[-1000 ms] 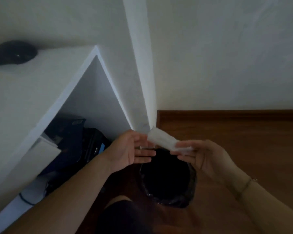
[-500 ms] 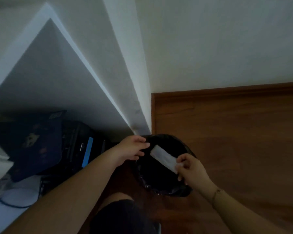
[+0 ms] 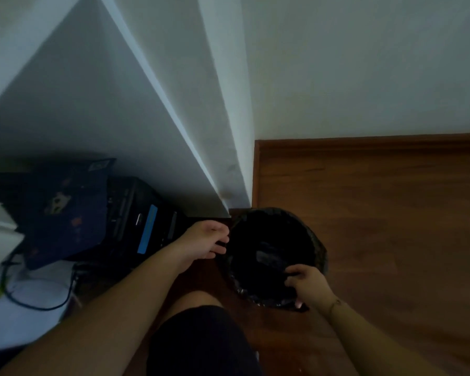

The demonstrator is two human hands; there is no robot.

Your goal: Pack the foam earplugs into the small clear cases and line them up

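Note:
No earplugs or clear cases are in view. A round bin with a black liner (image 3: 316, 241) stands on the wooden floor by the wall corner. A pale wrapper (image 3: 266, 257) lies dimly inside it. My left hand (image 3: 205, 240) is at the bin's left rim, its fingers curled on the liner's edge. At the near rim, my right hand (image 3: 308, 287) has its fingers over the inside and its thumb outside. It no longer holds the wrapper.
A white desk panel (image 3: 120, 126) slants down to the bin's left. Under it sit a black printer (image 3: 144, 223), a dark blue box (image 3: 63, 210) and a black cable (image 3: 38, 305). My knee in dark shorts (image 3: 201, 337) is in front. Wooden floor (image 3: 391, 226) spreads right.
My head has tilted down and closer to the bin. My right hand lowered the white wrapper into the bin and let it go, then settled on the near rim.

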